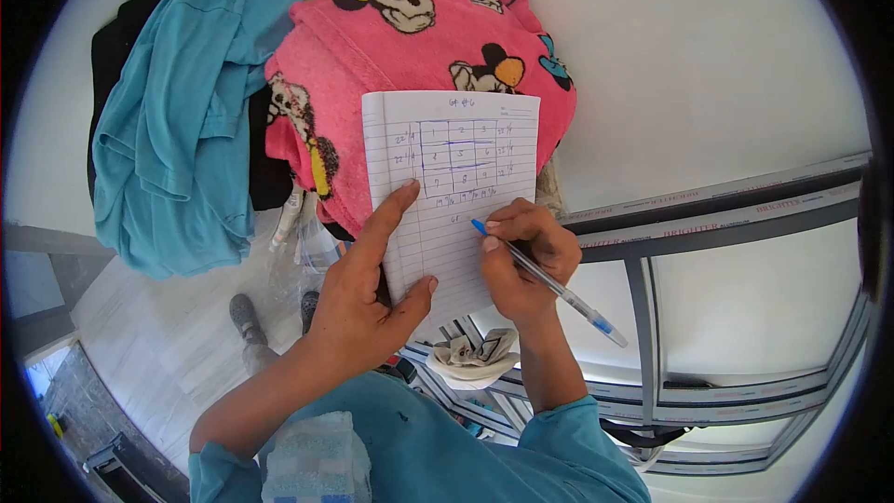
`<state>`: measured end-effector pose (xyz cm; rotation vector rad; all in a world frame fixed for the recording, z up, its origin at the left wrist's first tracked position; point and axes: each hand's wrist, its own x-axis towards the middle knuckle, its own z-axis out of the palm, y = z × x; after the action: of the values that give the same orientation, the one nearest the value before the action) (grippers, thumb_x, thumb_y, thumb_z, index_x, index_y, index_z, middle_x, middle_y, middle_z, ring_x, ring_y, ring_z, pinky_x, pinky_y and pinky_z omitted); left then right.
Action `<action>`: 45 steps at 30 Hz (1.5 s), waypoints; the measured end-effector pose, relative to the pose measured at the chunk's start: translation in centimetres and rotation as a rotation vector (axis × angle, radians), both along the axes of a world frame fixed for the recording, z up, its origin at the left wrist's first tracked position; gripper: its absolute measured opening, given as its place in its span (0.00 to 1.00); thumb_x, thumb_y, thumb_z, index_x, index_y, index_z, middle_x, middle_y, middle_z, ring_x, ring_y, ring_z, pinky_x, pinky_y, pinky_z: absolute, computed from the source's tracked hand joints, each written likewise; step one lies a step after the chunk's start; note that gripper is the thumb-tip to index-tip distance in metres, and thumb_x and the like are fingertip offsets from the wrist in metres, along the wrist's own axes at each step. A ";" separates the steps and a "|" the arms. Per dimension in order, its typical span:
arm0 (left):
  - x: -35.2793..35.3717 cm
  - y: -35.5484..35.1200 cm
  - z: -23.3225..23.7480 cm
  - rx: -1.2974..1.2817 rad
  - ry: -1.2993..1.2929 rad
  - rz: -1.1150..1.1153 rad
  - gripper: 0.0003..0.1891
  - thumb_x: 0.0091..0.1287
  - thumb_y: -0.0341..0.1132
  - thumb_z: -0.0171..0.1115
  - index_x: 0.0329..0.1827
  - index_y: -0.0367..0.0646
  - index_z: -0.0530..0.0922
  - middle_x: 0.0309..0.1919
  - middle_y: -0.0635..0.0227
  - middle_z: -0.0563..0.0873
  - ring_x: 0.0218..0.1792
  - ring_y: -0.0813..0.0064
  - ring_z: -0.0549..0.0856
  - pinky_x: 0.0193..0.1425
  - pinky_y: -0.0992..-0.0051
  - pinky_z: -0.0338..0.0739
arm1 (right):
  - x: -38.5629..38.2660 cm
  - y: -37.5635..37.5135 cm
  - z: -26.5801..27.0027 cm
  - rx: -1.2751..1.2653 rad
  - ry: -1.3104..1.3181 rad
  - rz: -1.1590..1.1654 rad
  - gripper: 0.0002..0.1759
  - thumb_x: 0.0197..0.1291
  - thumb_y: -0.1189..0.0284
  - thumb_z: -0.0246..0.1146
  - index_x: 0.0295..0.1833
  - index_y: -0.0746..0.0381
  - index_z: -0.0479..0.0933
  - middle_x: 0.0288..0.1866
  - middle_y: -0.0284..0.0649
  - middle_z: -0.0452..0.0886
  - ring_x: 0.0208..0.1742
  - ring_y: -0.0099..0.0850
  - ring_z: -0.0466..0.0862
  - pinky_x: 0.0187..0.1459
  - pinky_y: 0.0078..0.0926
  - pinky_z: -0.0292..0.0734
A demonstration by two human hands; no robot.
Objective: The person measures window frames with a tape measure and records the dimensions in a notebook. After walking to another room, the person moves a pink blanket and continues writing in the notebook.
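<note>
A lined notebook [456,265] lies open to a page with a hand-drawn grid of numbered boxes and figures written around its sides. My left hand [358,293] grips the notebook at its lower left edge, the thumb and a finger lying on the page. In my right hand [533,256] is a clear pen [582,305] with a blue end. Its tip is at the page just below the grid, beside a short bit of writing. Behind the notebook's upper part sits a pink blanket [372,65] with cartoon mouse figures.
A blue shirt [186,102] hangs over something black at the left. Metal frame bars [708,224] with printed tape run along the right. Near my waist is a whitish crumpled bag [470,359]. A shoe [245,315] shows on the pale floor [168,345].
</note>
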<state>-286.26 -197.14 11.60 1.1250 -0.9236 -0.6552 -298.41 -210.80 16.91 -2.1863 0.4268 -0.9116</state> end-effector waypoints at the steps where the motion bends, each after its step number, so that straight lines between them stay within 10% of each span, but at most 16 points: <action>1: 0.0 0.0 -0.1 -0.002 -0.021 0.012 0.38 0.59 0.21 0.60 0.74 0.39 0.56 0.62 0.42 0.73 0.59 0.54 0.79 0.58 0.66 0.76 | -0.1 -0.1 0.1 0.025 -0.025 -0.004 0.04 0.46 0.83 0.62 0.29 0.67 0.73 0.29 0.43 0.80 0.25 0.19 0.76 0.27 0.13 0.69; 45: -0.2 0.0 0.4 -0.011 0.047 0.012 0.38 0.57 0.19 0.60 0.74 0.37 0.57 0.59 0.45 0.76 0.60 0.60 0.79 0.59 0.67 0.76 | 0.4 0.1 -0.7 0.055 -0.041 -0.078 0.04 0.45 0.83 0.62 0.28 0.67 0.74 0.28 0.41 0.80 0.25 0.20 0.77 0.28 0.14 0.70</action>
<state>-286.41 -197.13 11.95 1.1002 -0.8786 -0.6630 -298.03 -210.71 16.22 -2.1097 0.5151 -0.9741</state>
